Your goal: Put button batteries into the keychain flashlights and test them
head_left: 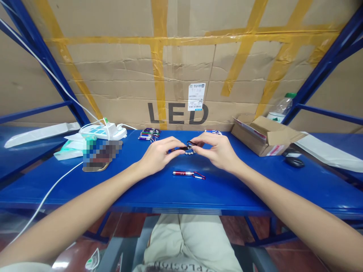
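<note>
My left hand (pixel 160 154) pinches the body of a small black keychain flashlight (pixel 185 148) between thumb and fingers. At its other end, my right hand (pixel 219 151) grips the metal tip and the black carabiner loop. The fingers hide much of the flashlight, so I cannot tell whether its end is screwed on. Several small silver discs, like button cells (pixel 190 153), lie on the blue table just below the fingertips. Nearer to me rests a red keychain flashlight (pixel 183 173) with a red carabiner, lying sideways and touched by neither hand.
Several colored keychain flashlights (pixel 149 134) are piled behind my left hand; more (pixel 212 132) lie behind my right. An opened cardboard box (pixel 263 136), a black mouse (pixel 294 161) and a bottle (pixel 280 107) stand right. A power strip (pixel 103 131) and phone (pixel 99 156) are left.
</note>
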A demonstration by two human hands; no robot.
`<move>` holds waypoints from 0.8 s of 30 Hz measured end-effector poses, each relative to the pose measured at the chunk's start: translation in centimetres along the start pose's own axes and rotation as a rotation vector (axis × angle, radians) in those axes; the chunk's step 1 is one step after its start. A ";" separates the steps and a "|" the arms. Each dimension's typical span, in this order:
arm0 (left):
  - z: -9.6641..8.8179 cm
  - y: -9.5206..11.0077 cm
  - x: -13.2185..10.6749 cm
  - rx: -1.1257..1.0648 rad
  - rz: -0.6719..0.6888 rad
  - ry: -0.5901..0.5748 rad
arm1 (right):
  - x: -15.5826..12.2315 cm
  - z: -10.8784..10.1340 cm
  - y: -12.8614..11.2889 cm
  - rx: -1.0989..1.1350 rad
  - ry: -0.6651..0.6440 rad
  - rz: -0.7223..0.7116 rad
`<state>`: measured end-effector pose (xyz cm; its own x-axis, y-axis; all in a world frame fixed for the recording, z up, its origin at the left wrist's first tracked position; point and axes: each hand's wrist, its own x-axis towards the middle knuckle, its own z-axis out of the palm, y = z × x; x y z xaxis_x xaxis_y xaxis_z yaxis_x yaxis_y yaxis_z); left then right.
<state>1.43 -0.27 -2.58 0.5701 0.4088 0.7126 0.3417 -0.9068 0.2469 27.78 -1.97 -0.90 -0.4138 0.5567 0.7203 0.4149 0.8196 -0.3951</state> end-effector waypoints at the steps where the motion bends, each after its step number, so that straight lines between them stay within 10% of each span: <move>1: 0.0 0.0 0.0 0.001 -0.003 0.001 | 0.0 0.0 0.0 -0.001 0.000 0.001; 24: -0.2 0.5 0.2 0.046 -0.058 -0.038 | 0.0 0.3 -0.2 0.102 -0.001 0.127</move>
<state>1.55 -0.70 -2.20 0.5758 0.4648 0.6726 0.4085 -0.8762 0.2557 27.50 -2.09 -0.98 -0.3643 0.6565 0.6605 0.3797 0.7523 -0.5384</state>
